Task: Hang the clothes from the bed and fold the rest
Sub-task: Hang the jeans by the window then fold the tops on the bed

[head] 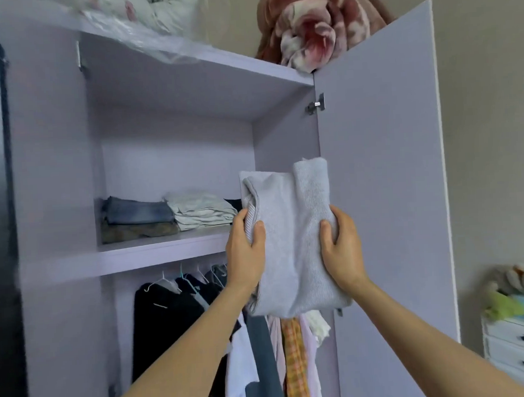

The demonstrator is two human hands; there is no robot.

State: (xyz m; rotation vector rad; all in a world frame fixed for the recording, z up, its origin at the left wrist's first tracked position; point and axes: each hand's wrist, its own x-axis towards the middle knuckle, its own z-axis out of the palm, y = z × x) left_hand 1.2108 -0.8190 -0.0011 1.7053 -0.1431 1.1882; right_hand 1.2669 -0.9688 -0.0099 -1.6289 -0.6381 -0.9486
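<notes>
A folded light grey sweater (291, 236) is held up in front of the open lilac wardrobe, at the right end of its middle shelf (163, 247). My left hand (247, 253) grips the sweater's left edge, thumb on the front. My right hand (342, 248) grips its right edge the same way. On the shelf lie folded jeans (138, 212) over an olive garment, and a stack of pale folded clothes (200, 212). Below the shelf several garments hang on hangers (180, 281).
The wardrobe's right door (384, 176) stands open beside my right arm. A rolled blanket (312, 28) lies on top of the wardrobe, with bagged bedding (154, 12) to its left. A white drawer chest (518, 358) with soft toys stands at the lower right.
</notes>
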